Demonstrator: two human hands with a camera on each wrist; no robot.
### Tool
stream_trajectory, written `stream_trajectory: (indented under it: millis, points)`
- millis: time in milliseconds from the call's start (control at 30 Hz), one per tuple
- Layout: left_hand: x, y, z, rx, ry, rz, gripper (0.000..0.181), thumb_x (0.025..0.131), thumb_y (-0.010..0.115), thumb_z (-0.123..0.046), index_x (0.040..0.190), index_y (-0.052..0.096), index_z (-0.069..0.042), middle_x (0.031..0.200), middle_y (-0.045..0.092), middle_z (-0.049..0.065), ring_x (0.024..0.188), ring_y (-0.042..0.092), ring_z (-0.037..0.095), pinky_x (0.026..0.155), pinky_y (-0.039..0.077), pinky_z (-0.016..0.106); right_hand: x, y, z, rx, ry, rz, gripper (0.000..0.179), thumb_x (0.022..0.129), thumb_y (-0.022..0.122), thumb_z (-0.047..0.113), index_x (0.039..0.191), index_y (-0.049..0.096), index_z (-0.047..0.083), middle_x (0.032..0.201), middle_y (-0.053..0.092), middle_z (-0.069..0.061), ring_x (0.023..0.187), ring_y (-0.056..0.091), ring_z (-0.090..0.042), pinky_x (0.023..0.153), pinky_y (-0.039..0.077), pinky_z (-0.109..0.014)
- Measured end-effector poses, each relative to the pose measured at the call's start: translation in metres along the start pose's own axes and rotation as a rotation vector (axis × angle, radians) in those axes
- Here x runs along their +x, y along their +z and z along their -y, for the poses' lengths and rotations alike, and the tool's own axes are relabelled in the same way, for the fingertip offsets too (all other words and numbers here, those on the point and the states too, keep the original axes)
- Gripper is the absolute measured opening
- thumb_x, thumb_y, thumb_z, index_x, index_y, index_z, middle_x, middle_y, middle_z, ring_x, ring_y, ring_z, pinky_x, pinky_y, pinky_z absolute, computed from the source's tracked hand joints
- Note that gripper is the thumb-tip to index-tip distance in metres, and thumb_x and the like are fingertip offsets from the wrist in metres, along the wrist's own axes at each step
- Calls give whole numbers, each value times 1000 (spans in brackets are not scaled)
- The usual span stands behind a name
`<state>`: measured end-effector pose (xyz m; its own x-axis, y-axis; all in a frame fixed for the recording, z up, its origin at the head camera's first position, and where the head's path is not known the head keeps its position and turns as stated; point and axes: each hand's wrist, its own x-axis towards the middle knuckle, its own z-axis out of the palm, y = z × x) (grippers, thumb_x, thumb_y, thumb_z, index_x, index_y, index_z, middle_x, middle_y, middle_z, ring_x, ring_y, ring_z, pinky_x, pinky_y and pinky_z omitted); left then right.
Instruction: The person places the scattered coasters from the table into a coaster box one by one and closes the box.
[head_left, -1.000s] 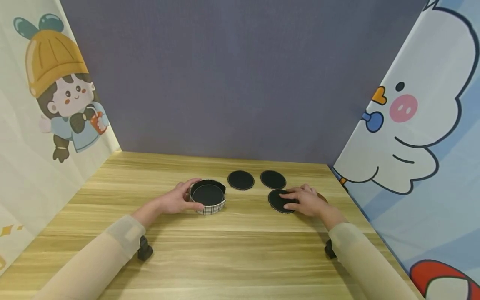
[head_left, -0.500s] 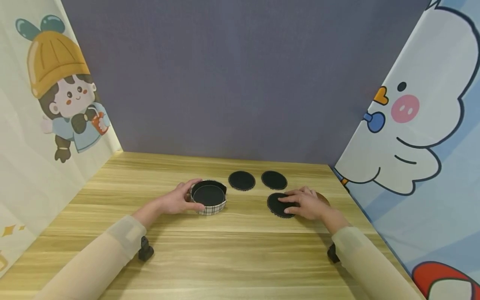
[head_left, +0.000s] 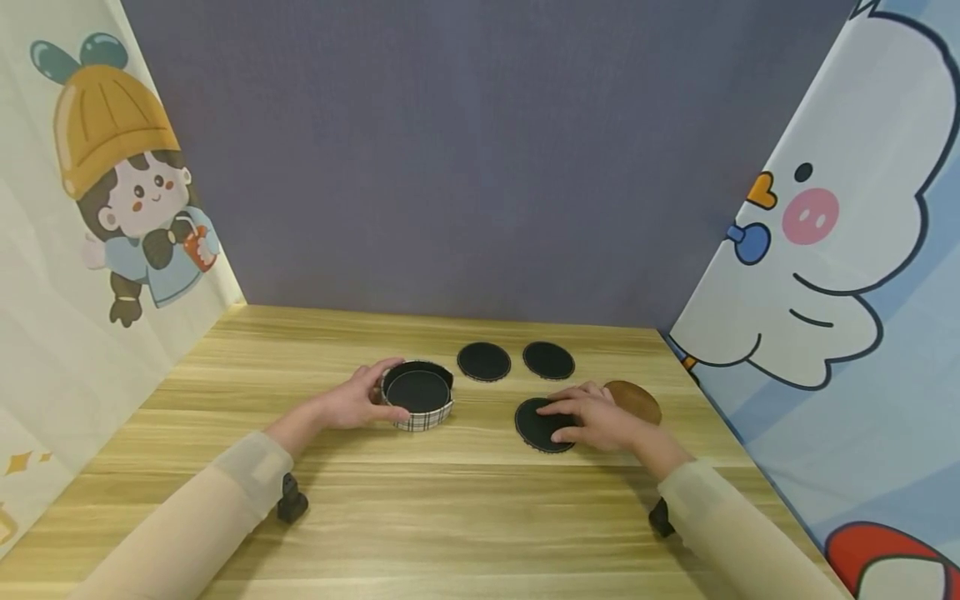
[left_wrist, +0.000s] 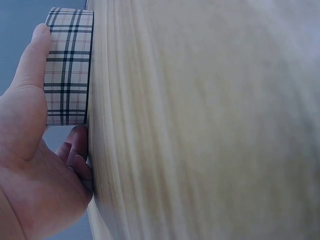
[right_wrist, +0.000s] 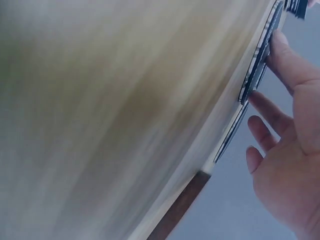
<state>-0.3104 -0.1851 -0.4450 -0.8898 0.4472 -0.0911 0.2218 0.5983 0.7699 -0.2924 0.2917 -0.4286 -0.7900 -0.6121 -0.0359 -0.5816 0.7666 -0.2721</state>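
My left hand (head_left: 360, 398) grips a round plaid coaster holder (head_left: 423, 419), thumb along the front and fingers round the far side. The holder stands upright on the table and is black inside, with a black disc showing at its bottom. Its checked wall (left_wrist: 69, 65) fills the upper left of the left wrist view. My right hand (head_left: 600, 417) has its fingertips on a round black coaster (head_left: 534, 427), covering the right part of it. Seen edge-on in the right wrist view, this coaster (right_wrist: 260, 57) lies under the thumb and forefinger, close to the tabletop.
Two more black coasters, one on the left (head_left: 483, 362) and one on the right (head_left: 548, 360), lie flat farther back. A brown round piece (head_left: 636, 402) is partly behind the right hand. The wood-grain table (head_left: 450, 517) ends at a dark backdrop (head_left: 450, 167).
My right hand has moved left and nearer to me, and the black coaster under its fingers has gone with it. More of the brown piece shows. The left hand and holder stay put.
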Motion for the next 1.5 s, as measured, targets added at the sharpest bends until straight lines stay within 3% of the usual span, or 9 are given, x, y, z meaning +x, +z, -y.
stream_trajectory:
  millis: [200, 600, 867, 1233, 1367, 1500]
  points:
    - [0, 0, 0, -1, 3, -1, 110, 95, 88, -47, 176, 19, -19, 149, 38, 30, 135, 52, 43, 114, 44, 64, 4, 0, 17, 15, -41, 7, 49, 100, 80, 45, 145, 73, 28, 158, 59, -14, 139, 46, -41, 108, 32, -70]
    - [-1, 0, -1, -5, -4, -1, 112, 93, 88, -50, 176, 19, -20, 154, 35, 32, 137, 52, 45, 116, 43, 66, 5, 2, 29, 31, 2, 29, 54, 94, 85, 55, 143, 73, 36, 145, 61, -5, 136, 49, -34, 109, 34, -66]
    - [-2, 0, -2, 6, 0, -9, 112, 93, 88, -51, 176, 20, -20, 151, 38, 31, 135, 51, 42, 115, 43, 65, 4, 6, 27, 30, -15, 27, 56, 94, 84, 58, 144, 72, 38, 127, 62, 3, 108, 46, -16, 93, 33, -44]
    - [-1, 1, -1, 17, -5, -17, 112, 93, 88, -52, 176, 20, -20, 150, 39, 30, 128, 56, 37, 110, 47, 59, 3, 7, 26, 140, -16, 70, 56, 98, 82, 53, 148, 69, 32, 112, 65, 12, 100, 57, -10, 95, 31, -46]
    - [-1, 0, -1, 17, -11, -14, 112, 93, 88, -52, 176, 20, -21, 148, 39, 28, 125, 56, 34, 106, 49, 55, 2, 8, 27, 139, -35, 72, 56, 99, 82, 50, 148, 69, 28, 108, 66, 12, 95, 58, -6, 95, 39, -41]
    - [-1, 1, -1, 16, -8, -12, 111, 93, 88, -51, 176, 20, -21, 146, 40, 27, 123, 56, 33, 104, 50, 52, 3, 9, 27, 159, -72, 72, 55, 99, 82, 47, 148, 69, 23, 106, 68, 10, 89, 60, -3, 86, 50, -31]
